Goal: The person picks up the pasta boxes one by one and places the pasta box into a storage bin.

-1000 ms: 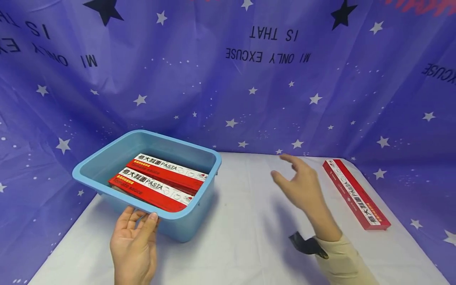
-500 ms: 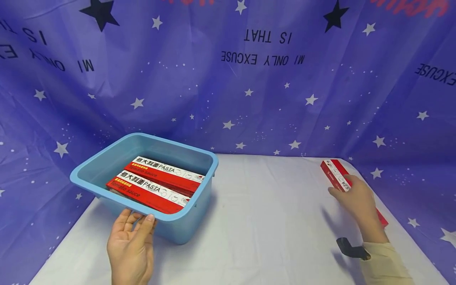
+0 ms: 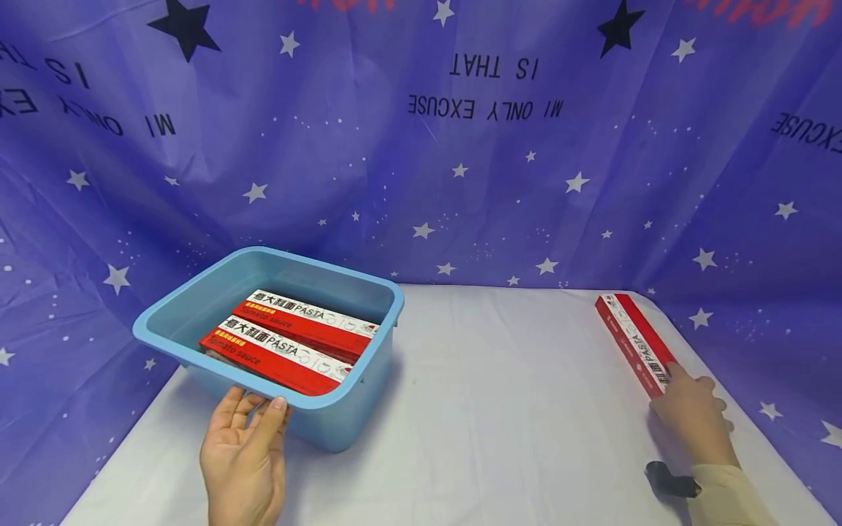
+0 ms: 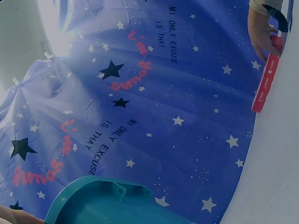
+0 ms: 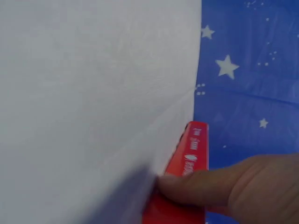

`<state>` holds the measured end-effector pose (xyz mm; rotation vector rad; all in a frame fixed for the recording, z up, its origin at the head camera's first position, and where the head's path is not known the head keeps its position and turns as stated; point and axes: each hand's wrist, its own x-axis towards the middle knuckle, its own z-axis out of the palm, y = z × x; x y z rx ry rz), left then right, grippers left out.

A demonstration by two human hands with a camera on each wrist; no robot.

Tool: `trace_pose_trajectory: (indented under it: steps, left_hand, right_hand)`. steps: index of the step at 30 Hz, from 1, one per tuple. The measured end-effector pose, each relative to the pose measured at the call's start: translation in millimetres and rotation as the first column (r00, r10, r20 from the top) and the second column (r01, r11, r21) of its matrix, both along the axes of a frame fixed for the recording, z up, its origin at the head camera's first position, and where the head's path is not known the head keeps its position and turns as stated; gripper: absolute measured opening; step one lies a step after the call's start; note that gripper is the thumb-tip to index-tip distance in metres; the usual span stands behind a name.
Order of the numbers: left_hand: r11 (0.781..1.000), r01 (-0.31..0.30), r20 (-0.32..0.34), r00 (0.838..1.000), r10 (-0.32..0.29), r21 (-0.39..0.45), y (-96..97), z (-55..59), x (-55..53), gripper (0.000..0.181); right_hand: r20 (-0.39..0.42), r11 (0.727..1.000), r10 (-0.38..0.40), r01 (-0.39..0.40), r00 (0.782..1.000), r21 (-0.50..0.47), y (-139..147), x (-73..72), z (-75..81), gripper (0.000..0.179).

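At the front rim of a light-blue plastic basin [image 3: 355,420], my left hand [image 3: 243,460] pinches the edge, thumb on top and fingers below. Two red-and-white pasta boxes [image 3: 283,351] lie side by side inside the basin. On the right of the table, a third pasta box [image 3: 628,336] lies lengthwise. My right hand [image 3: 696,416] grips its near end, thumb on the left side and fingers over the far side. In the right wrist view the thumb [image 5: 196,187] presses against the red side of that box.
A white cloth covers the table [image 3: 493,409], with its right edge close beside the third box. A purple star-printed curtain [image 3: 421,146] hangs behind and on both sides. A black strap [image 3: 671,482] sticks out from the right sleeve.
My right hand has gone right to the third pasta box, then slid along it toward its near end and taken hold. My left hand stays on the basin rim.
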<state>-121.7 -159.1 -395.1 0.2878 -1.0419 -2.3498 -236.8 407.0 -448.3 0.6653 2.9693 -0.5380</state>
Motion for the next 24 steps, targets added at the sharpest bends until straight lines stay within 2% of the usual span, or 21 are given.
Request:
trace_pose_trajectory:
  steps: [3, 7, 13, 15, 19, 24]
  left_hand:
    - [1.0, -0.003, -0.005, 1.0, 0.003, -0.008, 0.6, 1.2, -0.1, 0.056]
    - [1.0, -0.011, 0.003, 1.0, 0.011, -0.026, 1.5, 2.1, 0.0, 0.056]
    - [0.999, -0.014, 0.01, 1.0, 0.015, -0.038, 3.1, 2.6, 0.8, 0.057]
    - [0.999, -0.018, 0.004, 1.0, 0.018, -0.036, 3.3, 2.7, 0.8, 0.057]
    - [0.999, -0.02, 0.001, 1.0, 0.02, -0.034, 3.8, 2.6, 0.9, 0.055]
    - [0.998, -0.025, 0.019, 0.999, 0.026, -0.051, 5.4, 3.1, 1.3, 0.058]
  right_hand:
    - [-0.019, 0.995, 0.095, -0.095, 0.995, 0.003, -2, 8.5, 2.5, 0.095]
    - [-0.101, 0.972, 0.236, -0.235, 0.966, 0.023, -11, 26.4, 4.4, 0.093]
    - [-0.189, 0.936, 0.338, -0.35, 0.922, -0.035, -36, 57.4, 12.5, 0.091]
    - [-0.227, 0.929, 0.349, -0.367, 0.909, -0.04, -46, 66.6, 19.8, 0.09]
    - [-0.289, 0.93, 0.326, -0.359, 0.9, -0.071, -65, 82.4, 40.3, 0.086]
    - [-0.393, 0.938, 0.24, -0.317, 0.888, -0.143, -82, 96.4, 63.5, 0.074]
